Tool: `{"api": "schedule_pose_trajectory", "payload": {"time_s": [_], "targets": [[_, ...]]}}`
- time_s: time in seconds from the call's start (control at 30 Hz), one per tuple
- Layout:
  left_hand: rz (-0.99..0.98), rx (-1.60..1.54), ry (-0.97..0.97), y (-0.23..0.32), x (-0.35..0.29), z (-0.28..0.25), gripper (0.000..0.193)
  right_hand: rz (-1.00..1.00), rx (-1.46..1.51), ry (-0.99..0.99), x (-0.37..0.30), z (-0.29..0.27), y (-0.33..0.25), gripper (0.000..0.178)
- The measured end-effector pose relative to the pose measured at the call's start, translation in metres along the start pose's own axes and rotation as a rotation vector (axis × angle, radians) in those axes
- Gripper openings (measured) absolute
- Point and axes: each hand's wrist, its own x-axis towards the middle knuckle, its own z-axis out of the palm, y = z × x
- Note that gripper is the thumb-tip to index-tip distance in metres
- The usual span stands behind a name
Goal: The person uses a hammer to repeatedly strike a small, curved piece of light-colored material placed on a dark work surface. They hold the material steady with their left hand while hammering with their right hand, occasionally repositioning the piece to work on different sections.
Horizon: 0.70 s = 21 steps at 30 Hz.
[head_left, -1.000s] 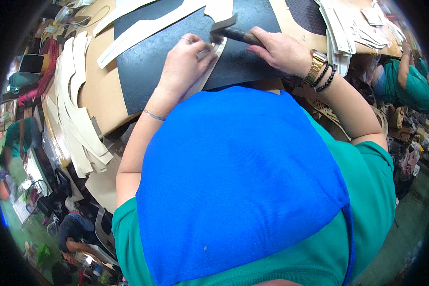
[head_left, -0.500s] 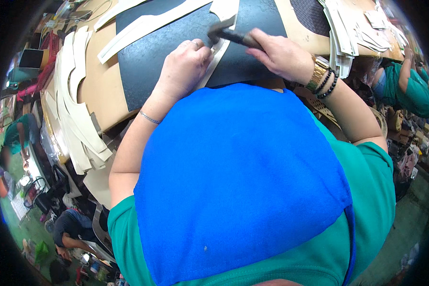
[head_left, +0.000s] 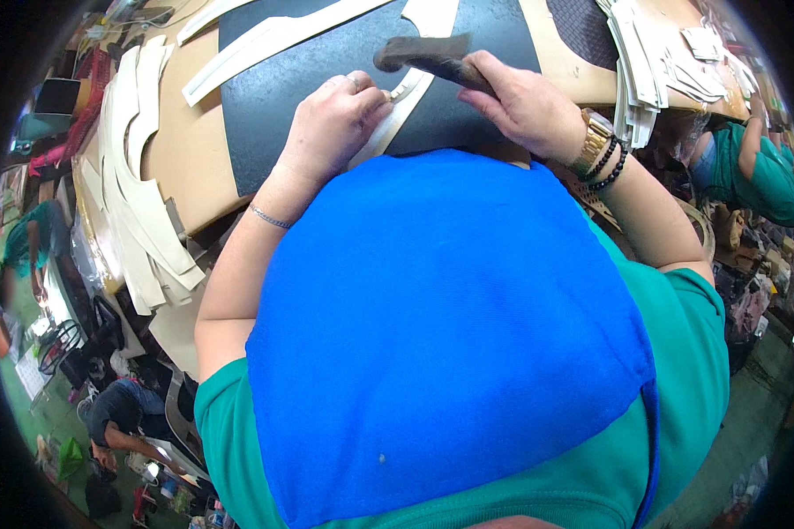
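My right hand (head_left: 531, 104) is wrapped round the handle of a dark hammer (head_left: 423, 55), whose head hangs above a cream-coloured cut strip (head_left: 406, 110). With fingers pinched together, my left hand (head_left: 340, 122) grips the edge of that strip beside the hammer. The strip runs across a black work mat (head_left: 282, 115), its lower end passing under my blue apron. Another long cream piece (head_left: 273, 51) lies to the left on the same mat.
Long cream pieces (head_left: 128, 167) lie overlapped on the tan table (head_left: 190, 163) at left. More cut pieces (head_left: 633, 75) are stacked at right, near a dark textured sheet (head_left: 585, 31). Other people in green (head_left: 754, 172) work at both sides.
The hammer head has risen off the strip and swung a little to the left. My left hand has shifted slightly left, still at the strip's edge.
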Motion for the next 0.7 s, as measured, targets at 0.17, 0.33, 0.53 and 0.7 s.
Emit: {"api": "schedule_pose_trajectory", "payload": {"time_s": [0.17,0.33,0.53,0.7], "targets": [[-0.392,-0.176,-0.204,-0.007,0.011,-0.014,0.019,0.114,-0.063,-0.11,-0.004,0.001,0.001,0.03],[-0.242,-0.299,-0.4,-0.02,0.019,-0.025,0.013,0.074,0.058,-0.07,-0.001,-0.006,-0.003,0.032],[0.214,0.054,-0.203,-0.03,0.007,-0.018,0.012,0.036,0.011,-0.125,0.001,-0.007,-0.01,0.033],[0.292,0.166,-0.059,-0.03,-0.006,-0.011,0.012,0.033,0.047,-0.069,-0.002,0.003,-0.009,0.029]]}}
